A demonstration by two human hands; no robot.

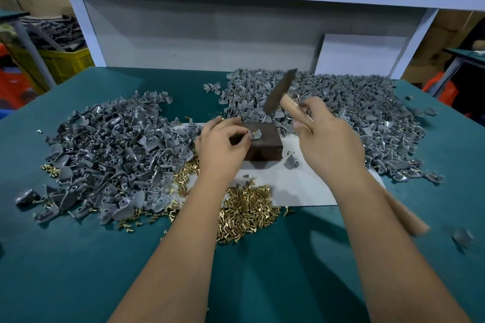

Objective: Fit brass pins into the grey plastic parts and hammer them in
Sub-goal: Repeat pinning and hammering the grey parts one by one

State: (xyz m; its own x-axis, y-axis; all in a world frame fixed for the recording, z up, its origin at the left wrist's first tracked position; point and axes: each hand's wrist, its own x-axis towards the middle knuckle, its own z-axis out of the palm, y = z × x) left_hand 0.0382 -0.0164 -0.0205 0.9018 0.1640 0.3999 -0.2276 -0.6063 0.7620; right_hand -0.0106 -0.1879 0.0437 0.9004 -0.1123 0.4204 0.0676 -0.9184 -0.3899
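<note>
Left hand (223, 139) pinches small grey plastic part (256, 136) with brass pin on dark wooden block (265, 147) | right hand (322, 134) grips raised wooden-handled metal hammer (280, 94), blurred | teal table (78, 257)

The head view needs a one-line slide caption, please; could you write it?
Left hand steadies a grey plastic part with brass pin on a dark block while right hand raises a wooden-handled hammer.

Green table (78, 257) bears grey parts (112, 160), brass pins (246, 215), white sheet (301, 186).
</note>
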